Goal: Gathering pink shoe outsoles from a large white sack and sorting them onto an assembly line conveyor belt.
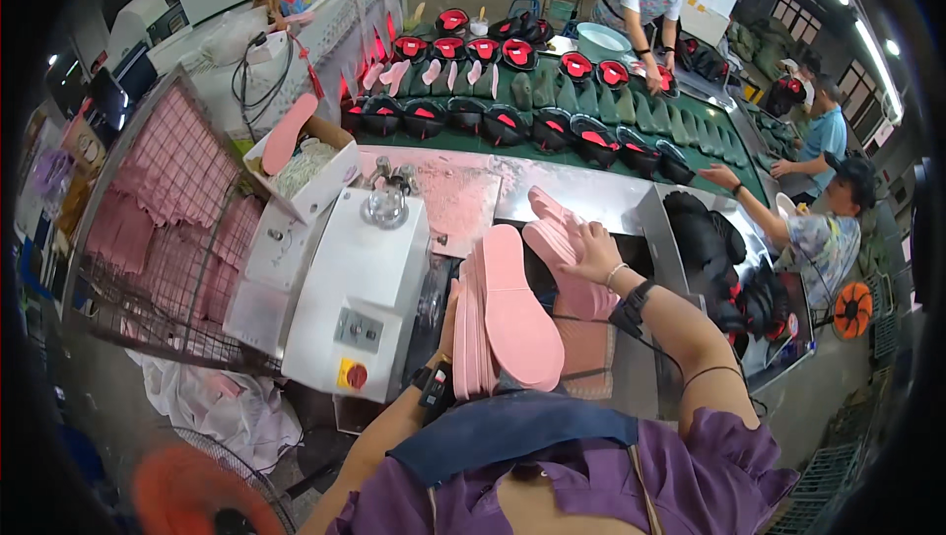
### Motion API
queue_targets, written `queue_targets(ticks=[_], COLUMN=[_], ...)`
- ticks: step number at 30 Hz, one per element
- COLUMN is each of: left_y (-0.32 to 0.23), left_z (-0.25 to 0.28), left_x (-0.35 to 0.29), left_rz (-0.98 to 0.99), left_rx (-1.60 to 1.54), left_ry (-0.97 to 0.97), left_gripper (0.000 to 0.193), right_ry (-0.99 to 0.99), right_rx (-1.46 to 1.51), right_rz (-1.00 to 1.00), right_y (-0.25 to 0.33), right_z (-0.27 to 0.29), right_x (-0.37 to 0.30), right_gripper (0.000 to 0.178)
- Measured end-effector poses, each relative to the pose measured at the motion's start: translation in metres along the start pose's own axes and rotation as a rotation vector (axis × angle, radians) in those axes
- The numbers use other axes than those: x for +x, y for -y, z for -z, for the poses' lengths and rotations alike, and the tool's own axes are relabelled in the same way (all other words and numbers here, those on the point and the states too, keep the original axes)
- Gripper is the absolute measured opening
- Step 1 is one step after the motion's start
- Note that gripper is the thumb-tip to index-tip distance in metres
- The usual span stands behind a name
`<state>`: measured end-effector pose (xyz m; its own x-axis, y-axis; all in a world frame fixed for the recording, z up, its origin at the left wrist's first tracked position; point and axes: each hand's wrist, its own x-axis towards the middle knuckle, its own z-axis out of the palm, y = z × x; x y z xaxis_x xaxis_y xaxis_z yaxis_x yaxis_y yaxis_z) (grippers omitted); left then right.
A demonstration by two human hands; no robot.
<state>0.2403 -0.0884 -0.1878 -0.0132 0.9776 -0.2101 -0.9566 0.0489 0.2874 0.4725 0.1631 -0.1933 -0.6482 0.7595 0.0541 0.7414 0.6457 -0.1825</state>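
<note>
Head view: left hand (450,324) against pink insole stack (519,323) at 6 o'clock, closure unclear; right hand (597,255) grips second stack (550,244), 2 o'clock of it. Likely light, bendy, slide-prone; squeeze long edges.

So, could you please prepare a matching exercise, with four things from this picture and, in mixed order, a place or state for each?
1. Right hand
2. Wire cage
3. Red knob
4. White box

A. holding pale strands
B. on a yellow plate
C. touching pink insoles
D. filled with pink pieces

Pairs: 1-C, 2-D, 3-B, 4-A
</note>
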Motion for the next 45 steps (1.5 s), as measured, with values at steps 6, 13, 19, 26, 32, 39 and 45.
queue_targets(ticks=[6, 13, 19, 26, 32, 39, 45], left_y=[-0.056, -0.073, -0.05, 0.003, 0.048, 0.086, 0.089], left_z=[0.009, 0.031, 0.028, 0.042, 0.052, 0.041, 0.032], left_x=[0.099, 0.203, 0.253, 0.274, 0.281, 0.268, 0.266], left_rz=[-0.078, -0.266, -0.388, -0.489, -0.631, -0.772, -0.752], left_rx=[-0.068, -0.231, -0.33, -0.34, -0.267, -0.175, -0.099], left_ry=[-0.088, -0.282, -0.435, -0.466, -0.365, -0.254, -0.326], left_gripper=[0.084, 0.083, 0.082, 0.081, 0.081, 0.08, 0.079], right_ry=[0.137, 0.269, 0.275, 0.271, 0.184, -0.033, 1.038], right_rx=[-0.048, -0.17, -0.029, 0.027, -0.005, -0.031, 1.194], right_rz=[0.087, 0.423, 0.489, 0.491, 0.516, 0.671, 0.304], right_y=[-0.029, -0.074, -0.091, -0.107, -0.12, -0.103, -0.065], right_z=[-0.03, -0.075, -0.097, -0.102, -0.109, -0.053, -0.011], right_x=[0.161, 0.306, 0.315, 0.308, 0.298, 0.265, 0.206], right_gripper=[0.109, 0.107, 0.104, 0.1, 0.101, 0.095, 0.067])
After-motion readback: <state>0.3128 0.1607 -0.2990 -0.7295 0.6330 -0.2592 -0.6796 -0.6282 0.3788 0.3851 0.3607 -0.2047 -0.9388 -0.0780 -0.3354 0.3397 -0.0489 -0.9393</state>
